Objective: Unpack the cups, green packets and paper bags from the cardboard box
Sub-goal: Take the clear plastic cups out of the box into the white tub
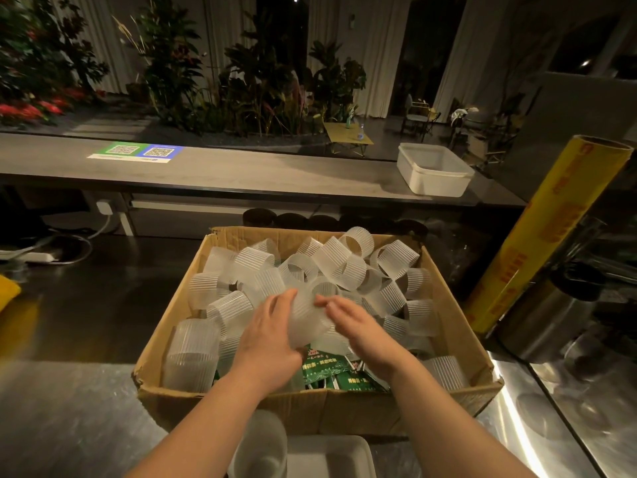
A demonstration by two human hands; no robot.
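An open cardboard box [458, 336] stands on the steel counter, filled with several translucent ribbed plastic cups [393, 258]. Green packets [331, 369] with white print lie at the box's near side, partly under my wrists. My left hand [272, 336] and my right hand [362, 331] are both inside the box, pressed against the two sides of one ribbed cup [312, 319] between them. A stack of ribbed cups [191, 357] lies along the box's left wall. No paper bags are in view.
A white tub [432, 169] sits on the back counter by a QR code sign [136, 152]. A yellow roll of cling film [548, 232] leans at the right over steel canisters [537, 319]. A white tray [327, 457] and a translucent container [260, 443] lie below the box.
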